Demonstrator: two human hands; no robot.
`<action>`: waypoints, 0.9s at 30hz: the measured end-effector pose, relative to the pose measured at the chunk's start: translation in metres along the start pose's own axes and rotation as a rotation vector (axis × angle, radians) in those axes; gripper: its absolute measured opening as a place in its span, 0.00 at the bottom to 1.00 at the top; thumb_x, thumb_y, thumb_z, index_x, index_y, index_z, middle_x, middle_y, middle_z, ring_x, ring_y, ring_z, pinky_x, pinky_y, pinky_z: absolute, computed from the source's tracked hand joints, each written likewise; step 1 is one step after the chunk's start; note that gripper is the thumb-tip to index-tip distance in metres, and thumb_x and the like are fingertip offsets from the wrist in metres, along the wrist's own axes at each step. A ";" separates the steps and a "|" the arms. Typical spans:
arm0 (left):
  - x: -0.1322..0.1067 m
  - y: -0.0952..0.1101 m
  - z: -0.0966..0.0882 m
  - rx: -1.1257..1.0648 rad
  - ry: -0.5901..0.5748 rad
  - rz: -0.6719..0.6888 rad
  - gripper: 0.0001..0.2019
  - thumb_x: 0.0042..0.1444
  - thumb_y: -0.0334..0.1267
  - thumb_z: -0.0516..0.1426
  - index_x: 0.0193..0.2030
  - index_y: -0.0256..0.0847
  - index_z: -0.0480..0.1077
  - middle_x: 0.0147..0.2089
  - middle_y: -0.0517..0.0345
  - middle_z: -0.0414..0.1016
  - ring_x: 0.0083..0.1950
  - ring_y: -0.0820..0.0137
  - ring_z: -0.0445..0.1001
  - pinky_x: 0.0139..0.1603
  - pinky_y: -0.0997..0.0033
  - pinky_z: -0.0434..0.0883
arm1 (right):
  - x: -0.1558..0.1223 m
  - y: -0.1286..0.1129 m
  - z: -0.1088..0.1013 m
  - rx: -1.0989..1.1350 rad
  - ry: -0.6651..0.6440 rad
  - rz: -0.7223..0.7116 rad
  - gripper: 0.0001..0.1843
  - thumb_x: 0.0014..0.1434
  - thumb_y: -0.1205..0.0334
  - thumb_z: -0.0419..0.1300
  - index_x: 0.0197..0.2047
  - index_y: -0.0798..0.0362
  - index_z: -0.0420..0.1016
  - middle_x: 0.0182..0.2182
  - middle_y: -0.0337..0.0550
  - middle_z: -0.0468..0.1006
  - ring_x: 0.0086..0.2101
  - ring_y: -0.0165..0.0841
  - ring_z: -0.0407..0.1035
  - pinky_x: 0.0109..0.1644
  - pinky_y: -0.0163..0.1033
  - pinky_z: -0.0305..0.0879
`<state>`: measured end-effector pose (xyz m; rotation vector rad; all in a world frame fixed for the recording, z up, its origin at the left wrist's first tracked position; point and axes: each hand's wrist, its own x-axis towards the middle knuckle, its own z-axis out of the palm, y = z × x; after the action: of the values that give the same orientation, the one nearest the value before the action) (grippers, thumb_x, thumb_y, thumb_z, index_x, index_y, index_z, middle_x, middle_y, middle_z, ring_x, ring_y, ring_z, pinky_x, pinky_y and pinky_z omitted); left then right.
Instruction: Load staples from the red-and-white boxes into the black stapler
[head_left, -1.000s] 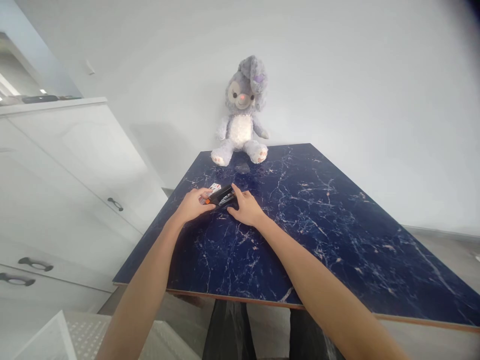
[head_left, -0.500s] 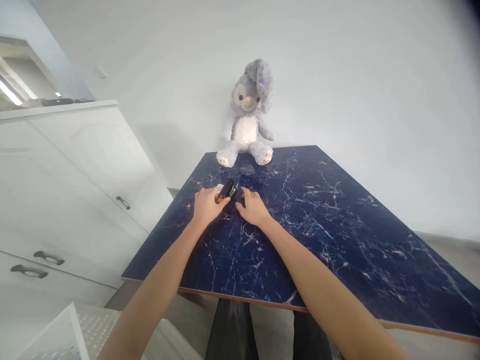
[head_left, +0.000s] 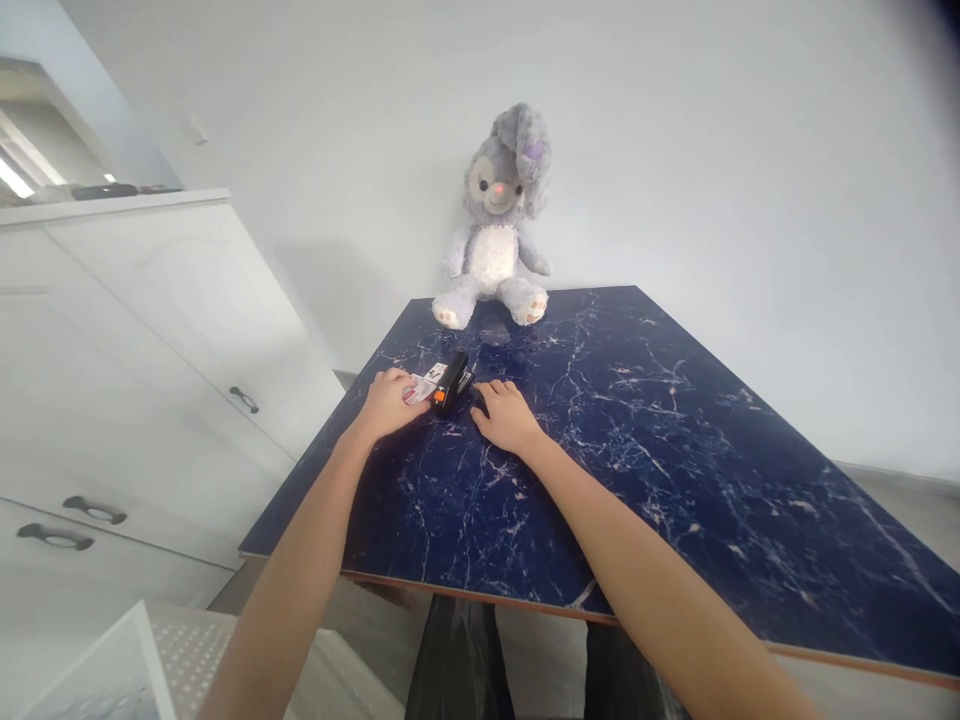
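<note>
A black stapler [head_left: 451,381] with an orange patch at its near end lies on the dark blue marbled table [head_left: 637,450]. Against its left side is a small white packet [head_left: 418,390] with red and black print. My left hand [head_left: 386,403] has its fingers and thumb closed about the packet's left part, the thumb reaching near the stapler's orange end. Just right of the stapler, my right hand [head_left: 508,415] rests on the table, fingers stretched forward and thumb apart. A dark patch shows between thumb and fingers; whether it is an object or shadow is unclear.
A grey plush toy [head_left: 493,225] sits at the table's far edge against the wall. White cabinets [head_left: 157,380] with dark handles stand to the left. A perforated white seat [head_left: 199,650] is at the lower left, below the table.
My left hand has come off the stapler and shifted left to the packet, which now shows more. The right hand has barely moved. The view has tilted slightly.
</note>
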<state>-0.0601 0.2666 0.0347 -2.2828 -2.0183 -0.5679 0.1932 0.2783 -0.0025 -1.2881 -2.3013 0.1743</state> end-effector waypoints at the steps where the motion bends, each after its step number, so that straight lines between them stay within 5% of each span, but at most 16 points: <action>1: 0.000 0.002 -0.001 -0.024 0.031 -0.005 0.17 0.51 0.51 0.63 0.43 0.44 0.79 0.53 0.49 0.75 0.57 0.52 0.70 0.60 0.55 0.66 | 0.000 0.000 0.000 0.001 -0.001 -0.001 0.26 0.67 0.57 0.53 0.64 0.58 0.68 0.54 0.55 0.73 0.54 0.46 0.62 0.62 0.47 0.55; 7: 0.002 -0.008 -0.008 -0.152 0.275 -0.268 0.19 0.58 0.48 0.58 0.54 0.44 0.73 0.47 0.53 0.80 0.48 0.58 0.77 0.48 0.63 0.71 | 0.000 0.000 0.000 0.002 0.011 -0.014 0.24 0.67 0.57 0.54 0.62 0.58 0.71 0.53 0.54 0.74 0.53 0.45 0.63 0.62 0.46 0.56; 12: 0.004 -0.025 -0.005 0.016 0.207 -0.436 0.20 0.58 0.51 0.58 0.52 0.43 0.74 0.47 0.46 0.81 0.50 0.50 0.77 0.47 0.58 0.70 | -0.001 0.000 -0.001 0.003 -0.007 -0.009 0.24 0.68 0.57 0.53 0.63 0.58 0.70 0.54 0.55 0.73 0.54 0.46 0.62 0.62 0.47 0.56; 22: 0.006 -0.026 0.007 0.085 0.072 -0.476 0.28 0.64 0.56 0.49 0.59 0.38 0.73 0.58 0.31 0.75 0.60 0.37 0.70 0.56 0.40 0.66 | 0.006 -0.003 0.003 -0.017 0.029 0.059 0.31 0.65 0.58 0.54 0.68 0.60 0.62 0.54 0.57 0.73 0.53 0.49 0.62 0.60 0.50 0.57; 27: 0.007 -0.015 0.011 -0.036 0.066 -0.312 0.30 0.62 0.59 0.53 0.64 0.44 0.70 0.65 0.41 0.71 0.68 0.44 0.63 0.67 0.44 0.58 | 0.007 -0.006 0.004 -0.068 0.018 0.032 0.21 0.66 0.55 0.52 0.57 0.53 0.75 0.54 0.54 0.73 0.53 0.50 0.61 0.57 0.52 0.58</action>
<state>-0.0714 0.2786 0.0233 -1.9482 -2.3650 -0.6905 0.1835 0.2817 -0.0011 -1.3551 -2.2903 0.0952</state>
